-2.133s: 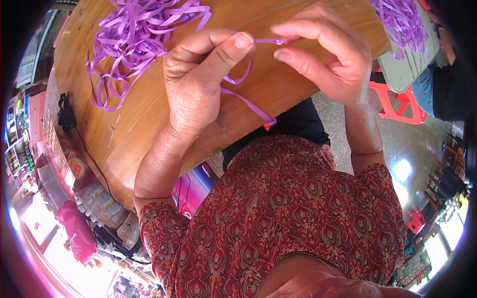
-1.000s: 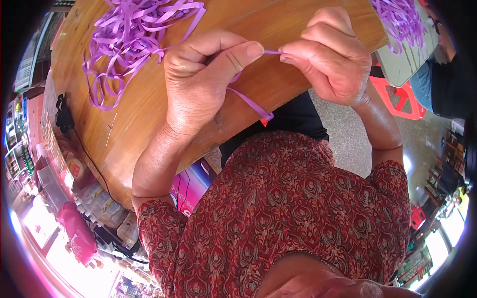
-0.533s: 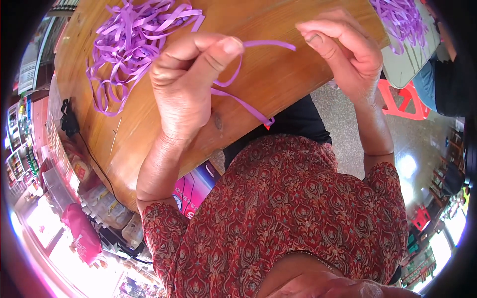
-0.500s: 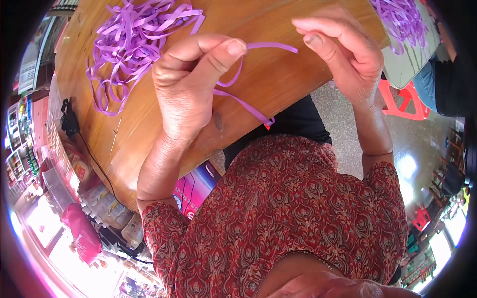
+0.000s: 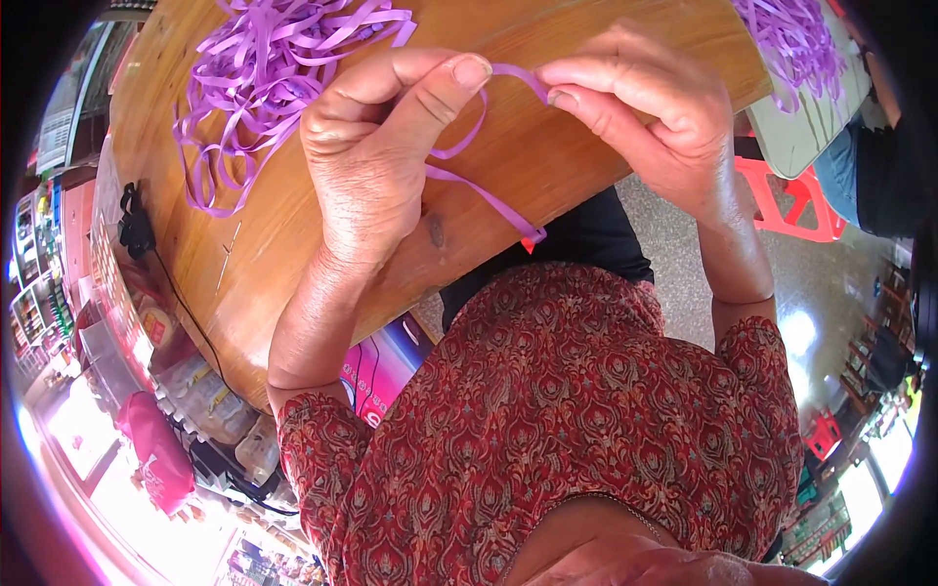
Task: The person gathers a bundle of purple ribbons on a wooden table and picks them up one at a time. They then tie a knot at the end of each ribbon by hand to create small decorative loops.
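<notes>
A narrow purple ribbon (image 5: pixel 489 200) runs between my hands above the wooden table. My left hand (image 5: pixel 376 146) is closed, pinching the ribbon between thumb and forefinger. A short stretch spans from there to my right hand (image 5: pixel 655 112), whose thumb and forefinger are closed on the ribbon's end. Below the left hand the ribbon loops down, and its other part trails across the table's near edge, where a small red tip (image 5: pixel 529 245) shows. Beyond my left hand lies a tangled heap of purple ribbons (image 5: pixel 264 88).
The wooden table (image 5: pixel 547 181) has a curved edge. A thin metal tool (image 5: pixel 229 256) and a black cable with a plug (image 5: pixel 135 223) lie at its left. More purple ribbons (image 5: pixel 796 44) sit on a pale surface at the far right, above a red stool (image 5: pixel 796 200). Another person's leg shows there.
My right hand has moved left and closed its thumb and forefinger on the ribbon's free end. My left hand keeps its pinch, almost in the same place.
</notes>
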Motion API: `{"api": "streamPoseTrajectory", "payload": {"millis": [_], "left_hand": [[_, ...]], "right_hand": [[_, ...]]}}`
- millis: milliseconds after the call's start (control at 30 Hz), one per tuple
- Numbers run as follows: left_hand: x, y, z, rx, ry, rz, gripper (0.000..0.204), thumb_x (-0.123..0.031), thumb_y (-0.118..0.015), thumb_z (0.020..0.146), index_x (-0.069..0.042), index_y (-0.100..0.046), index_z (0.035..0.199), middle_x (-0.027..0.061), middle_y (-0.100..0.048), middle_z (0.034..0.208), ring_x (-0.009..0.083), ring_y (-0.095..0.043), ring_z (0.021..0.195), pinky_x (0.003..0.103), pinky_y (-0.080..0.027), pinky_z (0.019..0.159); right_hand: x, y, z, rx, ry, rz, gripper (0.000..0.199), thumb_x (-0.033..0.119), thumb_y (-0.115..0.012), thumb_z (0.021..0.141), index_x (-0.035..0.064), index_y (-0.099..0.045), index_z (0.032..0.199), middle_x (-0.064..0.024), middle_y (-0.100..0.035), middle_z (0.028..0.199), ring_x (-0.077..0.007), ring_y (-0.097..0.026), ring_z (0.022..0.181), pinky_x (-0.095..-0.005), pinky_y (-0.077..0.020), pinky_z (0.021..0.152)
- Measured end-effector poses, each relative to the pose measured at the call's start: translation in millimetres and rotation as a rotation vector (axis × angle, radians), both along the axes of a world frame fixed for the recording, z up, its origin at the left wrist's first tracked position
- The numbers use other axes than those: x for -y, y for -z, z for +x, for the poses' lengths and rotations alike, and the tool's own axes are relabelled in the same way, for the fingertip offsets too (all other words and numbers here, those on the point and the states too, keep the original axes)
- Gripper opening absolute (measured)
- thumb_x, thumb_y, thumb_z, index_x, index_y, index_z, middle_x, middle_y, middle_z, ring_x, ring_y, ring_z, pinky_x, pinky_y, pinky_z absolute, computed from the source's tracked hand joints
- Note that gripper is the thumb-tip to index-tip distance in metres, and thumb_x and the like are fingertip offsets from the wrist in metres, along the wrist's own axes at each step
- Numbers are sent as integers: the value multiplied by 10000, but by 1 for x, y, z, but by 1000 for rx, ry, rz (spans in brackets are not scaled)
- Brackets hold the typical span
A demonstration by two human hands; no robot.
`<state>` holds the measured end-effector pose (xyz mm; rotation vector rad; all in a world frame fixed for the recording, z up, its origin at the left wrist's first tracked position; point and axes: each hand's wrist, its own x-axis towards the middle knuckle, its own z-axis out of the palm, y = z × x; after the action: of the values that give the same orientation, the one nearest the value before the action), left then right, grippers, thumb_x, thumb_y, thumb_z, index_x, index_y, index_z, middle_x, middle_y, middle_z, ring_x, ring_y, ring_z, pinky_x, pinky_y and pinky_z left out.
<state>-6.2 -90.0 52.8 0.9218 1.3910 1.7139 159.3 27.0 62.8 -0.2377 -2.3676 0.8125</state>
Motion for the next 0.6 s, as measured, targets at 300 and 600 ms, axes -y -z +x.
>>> {"api": "streamPoseTrajectory", "payload": {"millis": [300,600], "left_hand": [[1,1,2,-32,-10,-14,51,-46,-692,805,-21,-693,849,-35,-624,715,8,-503,638,152,-388,561],[-1,0,0,-69,0,-15,54,-45,-689,807,-17,-689,853,-43,-595,689,6,-486,624,149,-371,542]], "right_hand": [[1,-33,1,-7,0,-153,289,-42,-643,778,-24,-626,1066,-155,-634,983,-255,-618,885,-319,-475,748],[2,3,-8,-2,32,-27,143,-22,-668,765,-10,-658,907,-77,-619,742,-170,-589,677,-254,-439,592]]}}
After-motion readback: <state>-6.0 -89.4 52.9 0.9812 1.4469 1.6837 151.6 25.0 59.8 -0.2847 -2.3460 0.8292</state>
